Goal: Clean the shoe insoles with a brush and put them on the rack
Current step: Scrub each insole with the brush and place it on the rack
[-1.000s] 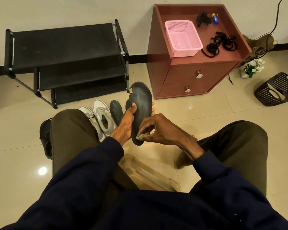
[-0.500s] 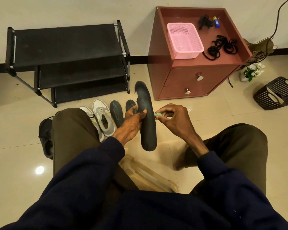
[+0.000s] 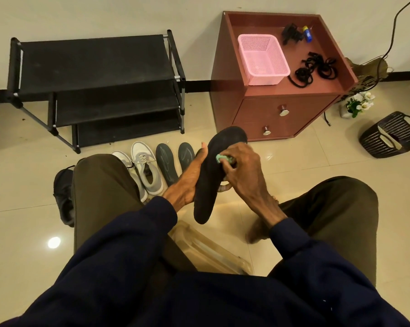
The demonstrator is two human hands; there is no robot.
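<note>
My left hand [image 3: 190,182] grips a black insole [image 3: 211,175] from its left side, holding it above the floor between my knees. My right hand [image 3: 244,171] holds a small green brush [image 3: 221,158] against the insole's upper half. Two grey insoles [image 3: 166,161] [image 3: 185,155] lie on the floor beside a pair of white and grey sneakers [image 3: 143,168]. The black three-tier shoe rack [image 3: 93,67] stands against the wall at the far left, its shelves bare.
A reddish bedside cabinet [image 3: 277,114] stands to the right of the rack, holding a pink basket [image 3: 262,60] and black cords [image 3: 315,69]. A black shoe [image 3: 63,192] lies by my left knee. A dark slatted basket [image 3: 390,138] sits far right. A clear plastic box [image 3: 208,251] is under me.
The right hand swept the brush from the insole's lower end up and off its right edge, and is now back on its upper half. The insole tilted to the right.
</note>
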